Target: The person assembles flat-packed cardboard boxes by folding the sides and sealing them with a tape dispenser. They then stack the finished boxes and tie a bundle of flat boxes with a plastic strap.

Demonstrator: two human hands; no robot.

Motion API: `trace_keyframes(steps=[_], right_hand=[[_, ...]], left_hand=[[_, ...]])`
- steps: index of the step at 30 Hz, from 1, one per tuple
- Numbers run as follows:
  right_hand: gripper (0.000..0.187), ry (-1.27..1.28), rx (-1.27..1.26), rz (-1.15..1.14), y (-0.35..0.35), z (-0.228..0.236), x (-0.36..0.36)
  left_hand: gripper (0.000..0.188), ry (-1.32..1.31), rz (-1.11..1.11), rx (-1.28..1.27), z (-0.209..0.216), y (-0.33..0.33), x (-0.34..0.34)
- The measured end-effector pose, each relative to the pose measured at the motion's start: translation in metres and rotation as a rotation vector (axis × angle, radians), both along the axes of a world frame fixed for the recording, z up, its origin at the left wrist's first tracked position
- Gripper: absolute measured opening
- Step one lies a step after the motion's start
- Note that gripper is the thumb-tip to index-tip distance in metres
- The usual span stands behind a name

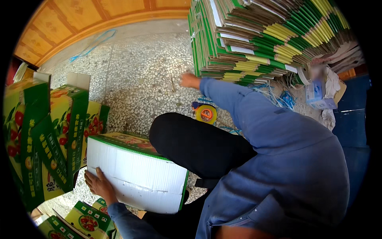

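My left hand [100, 185] is open, its fingers spread against the white side of a carton [137, 173]. The carton has green edges and a printed panel, and lies beside my bent knee [187, 139]. My right arm reaches forward over the speckled floor. Its hand [190, 81] is beside the near left corner of a tall stack of flattened cartons [246, 59]; the fingers are small and blurred, so their grip is unclear. A thin stick-like piece [172, 83] lies on the floor near it. A roll of yellow tape with an orange core [206, 114] lies between my right arm and knee.
Opened green cartons with red fruit prints [65, 127] stand at the left, and more [88, 221] lie at the lower left. Blue strapping [286, 99] is tangled at the right, near a light-blue box [318, 95]. A blue cord [93, 46] lies by the wooden panel [79, 22].
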State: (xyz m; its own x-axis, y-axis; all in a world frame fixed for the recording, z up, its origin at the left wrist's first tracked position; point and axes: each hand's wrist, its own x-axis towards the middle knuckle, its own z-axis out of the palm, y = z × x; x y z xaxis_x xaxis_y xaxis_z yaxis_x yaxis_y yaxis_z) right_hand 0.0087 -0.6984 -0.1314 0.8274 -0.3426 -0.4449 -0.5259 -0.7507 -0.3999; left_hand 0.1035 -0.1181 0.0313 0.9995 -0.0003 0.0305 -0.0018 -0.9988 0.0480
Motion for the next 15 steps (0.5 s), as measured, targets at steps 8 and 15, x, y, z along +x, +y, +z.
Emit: trace_keyframes(steps=[8, 15], right_hand=[[0.078, 0.336, 0.095, -0.261, 0.041, -0.132, -0.186], [0.066, 0.33, 0.125, 0.042, 0.009, -0.15, -0.167]], left_hand=[[0.067, -0.073, -0.102, -0.119, -0.003, 0.001, 0.004], [0.072, -0.058, -0.051, -0.099, 0.005, -0.002, 0.002]])
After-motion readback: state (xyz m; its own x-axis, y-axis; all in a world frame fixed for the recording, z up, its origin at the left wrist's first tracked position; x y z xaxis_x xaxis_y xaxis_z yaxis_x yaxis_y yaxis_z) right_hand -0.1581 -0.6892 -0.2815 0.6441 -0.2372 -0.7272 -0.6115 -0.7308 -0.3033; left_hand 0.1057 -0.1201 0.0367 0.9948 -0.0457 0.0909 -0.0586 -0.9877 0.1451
